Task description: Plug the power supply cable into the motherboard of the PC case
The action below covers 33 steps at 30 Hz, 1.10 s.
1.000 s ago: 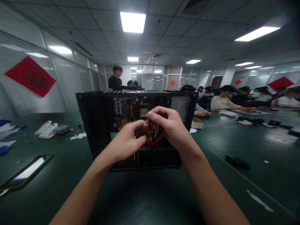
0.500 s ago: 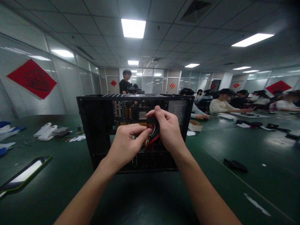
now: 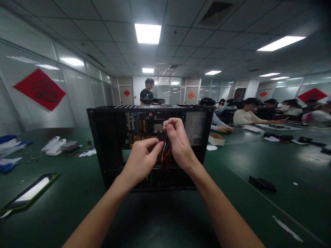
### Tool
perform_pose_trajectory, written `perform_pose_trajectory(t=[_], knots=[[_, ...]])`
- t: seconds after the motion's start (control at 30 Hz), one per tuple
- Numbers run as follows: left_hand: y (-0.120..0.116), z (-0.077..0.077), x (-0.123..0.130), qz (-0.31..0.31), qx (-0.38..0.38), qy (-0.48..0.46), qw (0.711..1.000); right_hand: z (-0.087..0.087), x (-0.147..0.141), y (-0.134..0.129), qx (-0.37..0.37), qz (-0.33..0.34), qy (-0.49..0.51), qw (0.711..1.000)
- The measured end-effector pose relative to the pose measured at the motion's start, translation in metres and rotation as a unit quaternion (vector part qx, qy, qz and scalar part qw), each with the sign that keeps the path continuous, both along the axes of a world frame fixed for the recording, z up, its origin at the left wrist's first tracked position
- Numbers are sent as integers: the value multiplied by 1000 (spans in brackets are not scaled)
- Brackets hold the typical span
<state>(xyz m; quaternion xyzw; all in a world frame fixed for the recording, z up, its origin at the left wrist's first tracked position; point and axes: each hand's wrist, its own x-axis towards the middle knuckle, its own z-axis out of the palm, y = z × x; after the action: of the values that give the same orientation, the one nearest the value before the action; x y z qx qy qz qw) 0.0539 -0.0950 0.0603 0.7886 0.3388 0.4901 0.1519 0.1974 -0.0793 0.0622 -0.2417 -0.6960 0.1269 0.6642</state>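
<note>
A black computer case (image 3: 108, 137) stands on the green table with its open side facing me. Inside it are a circuit board (image 3: 139, 124) with slots and a silver power supply (image 3: 194, 127) at the upper right. A bundle of coloured wires (image 3: 167, 151) hangs between my hands, with a dark connector at its top. My left hand (image 3: 144, 156) pinches at the left side of the bundle near the connector. My right hand (image 3: 178, 141) is closed around the connector's right side, its fingertips partly hidden.
A phone (image 3: 32, 193) lies at the left, with white plastic bags (image 3: 55, 146) behind it. At the right are an open box (image 3: 216, 139), a black cloth-like item (image 3: 262, 183) and a clear strip (image 3: 287, 228). People sit farther right; one person stands behind the case.
My right hand has turned slightly, its fingers curling in more, and both hands have shifted a little. The wires hang straighter. The standing person has moved right and turned.
</note>
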Motion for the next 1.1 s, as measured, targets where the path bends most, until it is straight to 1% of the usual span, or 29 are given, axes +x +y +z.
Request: perform_pose_trajectory(t=[0.1, 0.17, 0.23, 0.3, 0.37, 0.4, 0.47, 0.5, 0.53, 0.6, 0.63, 0.7, 0.77, 0.83, 0.87, 0.93, 1.0, 1.1], knots=[[10, 0, -8, -7, -32, -44, 998, 0, 11, -6, 39, 5, -96, 995], [15, 1, -12, -14, -44, -62, 997, -2, 17, -8, 79, -4, -169, 982], [20, 1, -15, -32, -65, -74, 995, -7, 22, -6, 111, -35, -234, 965], [25, 1, -17, -51, -99, -88, 990, -14, 25, 1, 119, -85, -283, 948], [31, 0, -19, -81, -144, -96, 982, -21, 26, 11, 102, -137, -321, 931], [34, -1, -21, -97, -163, -92, 977, -25, 26, 15, 82, -163, -340, 922], [41, -4, -25, -112, -173, -58, 977, -32, 25, 23, 18, -211, -385, 898], [45, -5, -28, -101, -159, -30, 982, -35, 24, 26, -20, -229, -408, 883], [48, -7, -30, -75, -133, 0, 988, -38, 23, 28, -54, -241, -429, 869], [54, -11, -33, -7, -54, 60, 997, -44, 20, 34, -103, -247, -453, 850], [56, -14, -33, 24, -8, 81, 996, -47, 20, 36, -118, -244, -457, 847], [60, -21, -34, 72, 91, 99, 988, -52, 20, 42, -136, -236, -450, 851], [63, -29, -33, 103, 185, 100, 972, -57, 23, 49, -156, -234, -431, 858], [66, -36, -33, 120, 252, 109, 954, -61, 28, 56, -182, -233, -406, 865], [68, -40, -34, 125, 272, 118, 947, -64, 31, 60, -196, -231, -392, 869], [72, -45, -35, 134, 287, 135, 939, -69, 38, 66, -223, -226, -359, 878], [76, -49, -36, 139, 281, 143, 939, -74, 44, 72, -239, -221, -329, 886], [81, -52, -34, 128, 262, 148, 945, -80, 50, 80, -236, -219, -307, 895]])
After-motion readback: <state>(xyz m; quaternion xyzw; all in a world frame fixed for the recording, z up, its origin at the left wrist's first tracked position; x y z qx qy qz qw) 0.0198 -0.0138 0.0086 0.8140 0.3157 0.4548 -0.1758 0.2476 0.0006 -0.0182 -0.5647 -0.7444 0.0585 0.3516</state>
